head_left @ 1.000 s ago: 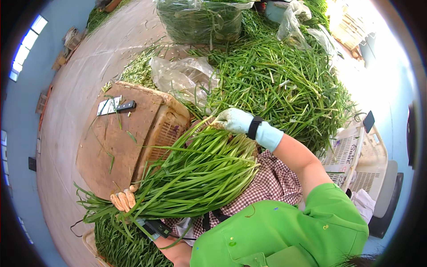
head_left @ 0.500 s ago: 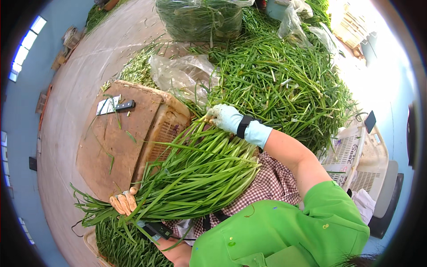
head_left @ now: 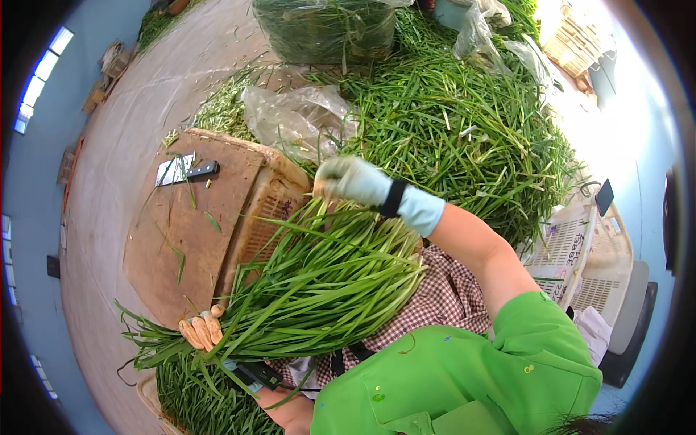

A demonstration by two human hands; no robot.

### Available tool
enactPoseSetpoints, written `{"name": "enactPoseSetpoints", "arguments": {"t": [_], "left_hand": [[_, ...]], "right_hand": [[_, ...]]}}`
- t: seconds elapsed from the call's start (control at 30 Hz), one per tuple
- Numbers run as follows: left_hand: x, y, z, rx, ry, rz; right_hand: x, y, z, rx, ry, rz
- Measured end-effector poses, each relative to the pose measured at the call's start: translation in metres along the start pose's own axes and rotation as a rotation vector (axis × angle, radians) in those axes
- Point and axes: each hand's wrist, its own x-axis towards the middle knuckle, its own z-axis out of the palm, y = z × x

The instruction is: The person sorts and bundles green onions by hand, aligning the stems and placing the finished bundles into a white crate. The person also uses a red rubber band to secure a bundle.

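A bundle of long green leaves with pale stem ends (head_left: 326, 283) lies across my lap on checked cloth (head_left: 457, 290). My left hand (head_left: 201, 328), in an orange-palmed glove, is closed on the bundle's leafy end at lower left. My right hand (head_left: 346, 181), in a light blue glove with a black wrist band, is at the bundle's upper edge; its fingers are smeared by motion, so what they hold is unclear. Beside the bundle, a worn brown board (head_left: 170, 254) on a plastic crate (head_left: 279, 217) carries a cleaver with a black handle (head_left: 199, 171) and leaf scraps.
A big heap of loose greens (head_left: 457, 130) lies ahead, with a crumpled clear bag (head_left: 290, 116) and a bagged bale of greens (head_left: 322, 29) behind it. White crates (head_left: 594, 283) stand at right; more greens (head_left: 196, 399) fill a container at lower left. A blue wall runs along the left.
My right hand has moved leftward and slightly up along the top of the bundle and is now blurred. My left hand has hardly moved.
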Motion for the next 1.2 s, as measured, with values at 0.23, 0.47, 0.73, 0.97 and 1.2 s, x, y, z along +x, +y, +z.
{"name": "enactPoseSetpoints", "arguments": {"t": [0.23,0.47,0.73,0.97,1.2], "left_hand": [[0.021,-0.015,-0.029,-0.173,-0.379,0.183],[0.020,-0.021,-0.037,-0.147,-0.584,0.340],[-0.015,-0.013,-0.017,-0.048,-0.111,0.117],[-0.004,-0.012,0.009,-0.056,0.128,0.148],[-0.010,-0.025,0.008,-0.038,0.194,0.180]], "right_hand": [[-0.003,0.014,-0.046,-0.389,0.294,0.232],[0.015,0.035,0.012,-1.070,-0.194,-0.288],[0.008,0.016,-0.013,-0.249,-0.029,0.037],[0.014,0.030,-0.041,-0.782,0.135,0.054],[0.035,0.060,0.008,-0.372,-0.210,0.181]]}}
